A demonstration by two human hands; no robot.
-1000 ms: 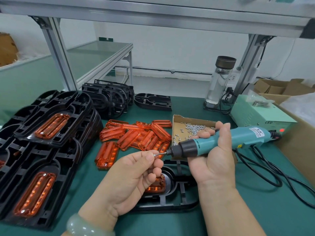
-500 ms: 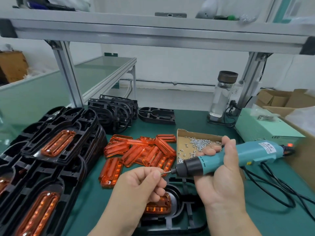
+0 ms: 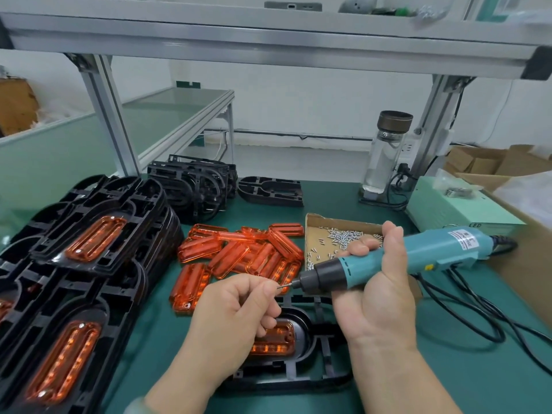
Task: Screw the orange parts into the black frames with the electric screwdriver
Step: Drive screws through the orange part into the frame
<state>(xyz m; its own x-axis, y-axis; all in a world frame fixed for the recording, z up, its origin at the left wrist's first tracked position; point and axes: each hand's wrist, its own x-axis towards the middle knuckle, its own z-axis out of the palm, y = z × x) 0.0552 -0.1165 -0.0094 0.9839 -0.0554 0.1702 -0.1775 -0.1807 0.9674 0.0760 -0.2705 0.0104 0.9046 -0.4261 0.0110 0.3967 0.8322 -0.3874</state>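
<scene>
Head view:
- Right hand [image 3: 376, 300] wraps the screwdriver [image 3: 418, 258] mid-body, fingers [image 3: 358, 248] curled over the top. It is held above the counter [image 3: 448, 380], nearly level, bit pointing left.
- Left hand [image 3: 236, 318]: thumb and index pinch a small screw [image 3: 279, 287] at the bit tip, other fingers curled in.
- Work frame [image 3: 310, 375] lies flat at the near edge, centre, under both hands. An orange part [image 3: 277, 342] sits in its rounded pocket. The left hand hides that part's left end and the right wrist crosses the frame's right side.
- Loose orange parts [image 3: 239, 255] are piled mid-counter, just behind the left hand.
- Screw box [image 3: 316, 231], open cardboard, sits right of the pile. The right-hand fingers block its near right corner.
- Done frames [image 3: 89, 234], orange inserts in, are stacked along the left edge.
- Bare frames [image 3: 191, 186] stand bunched at the back edge, with one more [image 3: 270, 191] lying flat beside them.
- Bottle [image 3: 386, 153] stands upright at the back right, by the rack post.
- Green power box [image 3: 457, 210] sits at the right edge. A black cable [image 3: 478, 318] loops over the counter right of the right hand.
</scene>
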